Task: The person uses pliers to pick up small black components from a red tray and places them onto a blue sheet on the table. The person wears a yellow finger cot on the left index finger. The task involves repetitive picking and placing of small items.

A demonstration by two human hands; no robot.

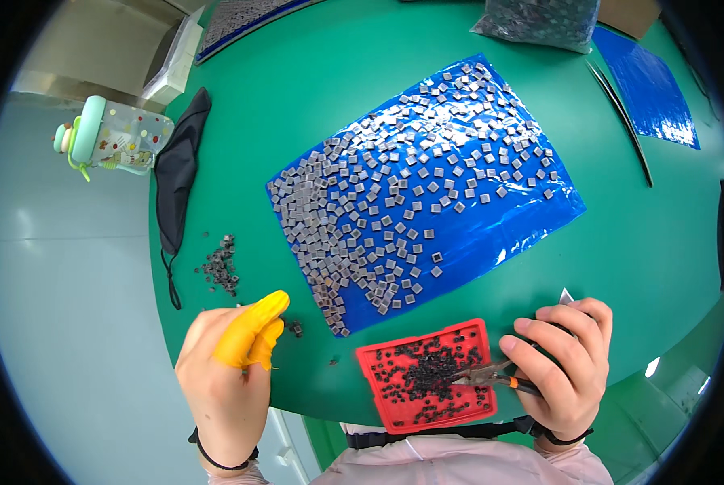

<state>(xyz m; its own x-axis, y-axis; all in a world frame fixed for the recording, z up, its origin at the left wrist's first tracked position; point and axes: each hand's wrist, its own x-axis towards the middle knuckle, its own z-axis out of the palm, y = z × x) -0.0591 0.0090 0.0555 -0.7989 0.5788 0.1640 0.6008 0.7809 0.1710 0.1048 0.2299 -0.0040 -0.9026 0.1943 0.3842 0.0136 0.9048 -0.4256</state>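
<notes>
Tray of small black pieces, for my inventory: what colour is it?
The tray is red, best seen in the head view.

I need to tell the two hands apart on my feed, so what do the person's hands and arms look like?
The left hand wears yellow covers on thumb and index finger. The right hand shows no finger covers. Each wrist has a thin black band, and pale pink sleeves show at the lower edge.
</notes>
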